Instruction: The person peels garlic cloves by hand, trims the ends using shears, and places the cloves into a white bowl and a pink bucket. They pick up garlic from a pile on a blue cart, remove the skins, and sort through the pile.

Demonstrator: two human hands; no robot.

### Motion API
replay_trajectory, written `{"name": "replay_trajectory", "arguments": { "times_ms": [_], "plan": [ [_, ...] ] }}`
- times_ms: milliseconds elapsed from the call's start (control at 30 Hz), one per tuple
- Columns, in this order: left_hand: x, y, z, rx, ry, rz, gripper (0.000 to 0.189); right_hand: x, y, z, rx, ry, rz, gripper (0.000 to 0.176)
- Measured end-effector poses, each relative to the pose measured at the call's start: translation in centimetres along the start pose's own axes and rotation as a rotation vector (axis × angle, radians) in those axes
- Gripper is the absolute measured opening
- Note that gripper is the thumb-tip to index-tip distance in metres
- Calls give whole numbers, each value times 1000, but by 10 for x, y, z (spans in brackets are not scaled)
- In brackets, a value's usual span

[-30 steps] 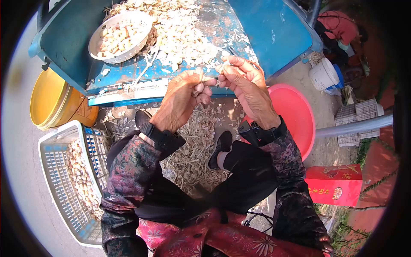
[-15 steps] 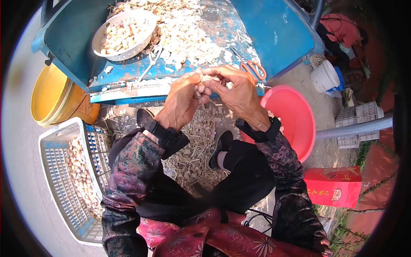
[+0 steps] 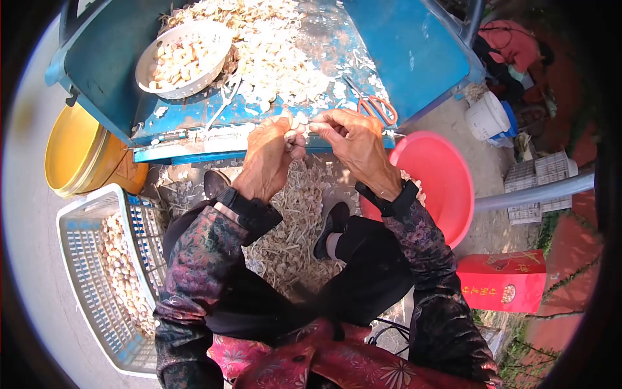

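Pale cloves (image 3: 299, 122) between the hands – left hand (image 3: 264, 159) curled round them; right hand (image 3: 359, 146) pinched closed just beside – its hold, if any, indiscernible

Small, whitish, rounded garlic pieces (image 3: 297, 123), smooth in places, sit bunched in the fingers of the left hand (image 3: 267, 154). They are raised over the near edge of the blue metal worktop (image 3: 184, 118).
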State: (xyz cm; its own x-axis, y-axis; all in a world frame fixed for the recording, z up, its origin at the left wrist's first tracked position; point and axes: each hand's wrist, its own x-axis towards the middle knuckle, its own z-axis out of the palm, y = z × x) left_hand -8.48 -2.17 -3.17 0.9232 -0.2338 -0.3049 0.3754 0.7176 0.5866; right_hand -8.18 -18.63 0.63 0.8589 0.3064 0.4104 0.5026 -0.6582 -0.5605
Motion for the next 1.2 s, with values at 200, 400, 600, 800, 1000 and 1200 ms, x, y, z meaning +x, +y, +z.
{"name": "replay_trajectory", "arguments": {
  "times_ms": [200,400,600,800,1000,1200],
  "plan": [
    [6,15,-4,-130,-13,-16,15,45,73,19,-74,-34,135,18],
    [-5,26,4,-70,34,-3,21,61,89,53,-209,-16,24,24],
    [10,18,-10,2,-14,-56,25,53,86,28,58,-22,169,21],
    [9,10,0,185,-93,-159,23,25,28,-12,226,-189,-10,19],
    [11,4,6,245,-262,-195,24,5,6,-29,41,-139,-209,17],
    [7,2,16,312,-342,-69,26,-6,30,-17,883,-90,375,25]
  ]
}}
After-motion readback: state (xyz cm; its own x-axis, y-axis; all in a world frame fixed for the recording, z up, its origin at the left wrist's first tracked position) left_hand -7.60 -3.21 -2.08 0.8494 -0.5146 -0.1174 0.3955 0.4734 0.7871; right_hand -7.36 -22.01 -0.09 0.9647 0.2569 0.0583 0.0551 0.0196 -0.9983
